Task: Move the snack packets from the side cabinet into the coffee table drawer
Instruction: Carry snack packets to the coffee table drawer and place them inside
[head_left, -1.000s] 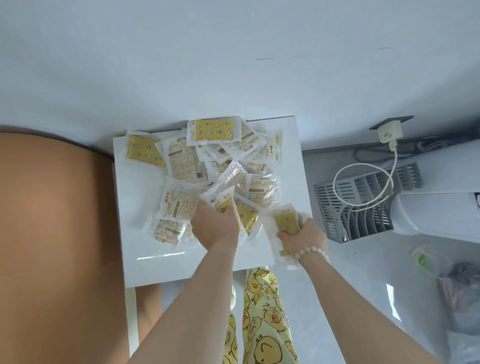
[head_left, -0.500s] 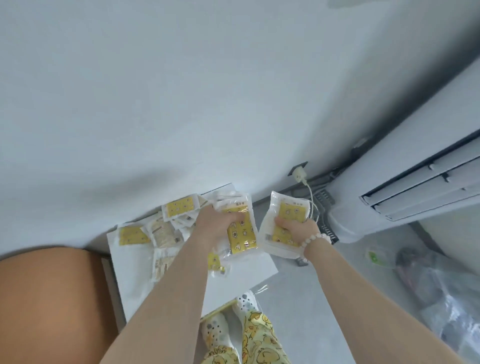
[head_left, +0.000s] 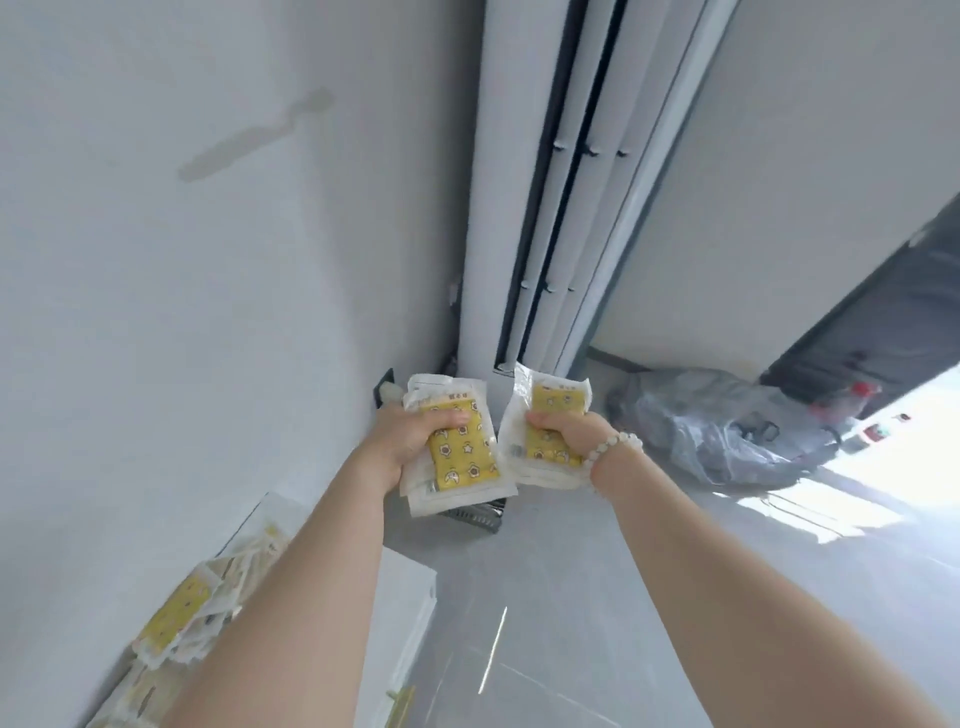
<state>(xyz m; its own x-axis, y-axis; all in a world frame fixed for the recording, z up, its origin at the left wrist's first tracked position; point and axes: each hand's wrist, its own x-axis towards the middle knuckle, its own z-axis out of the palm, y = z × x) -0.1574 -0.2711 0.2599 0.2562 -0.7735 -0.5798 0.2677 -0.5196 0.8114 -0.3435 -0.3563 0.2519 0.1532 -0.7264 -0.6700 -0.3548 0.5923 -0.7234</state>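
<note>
Snack packets (head_left: 462, 457): clear glossy plastic film, yellow print. Floor (head_left: 545, 597): glossy smooth tile. Wall (head_left: 156, 286): matt paint.

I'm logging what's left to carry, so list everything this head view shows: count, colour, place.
left-hand packets: small stack, count unclear, yellow and clear, held up centre
right-hand packets: one or two, yellow and clear, beside the first stack
packets on cabinet: pile, too blurred to count, yellow and clear, lower left
side cabinet: one, white, lower left by the wall
air conditioner: one, white tower, in the corner
plastic bag: one, grey, on the floor at right
floor: grey, glossy
bracelet: one, pale beads, right wrist
left hand: grips its stack
right hand: grips its packets
</note>
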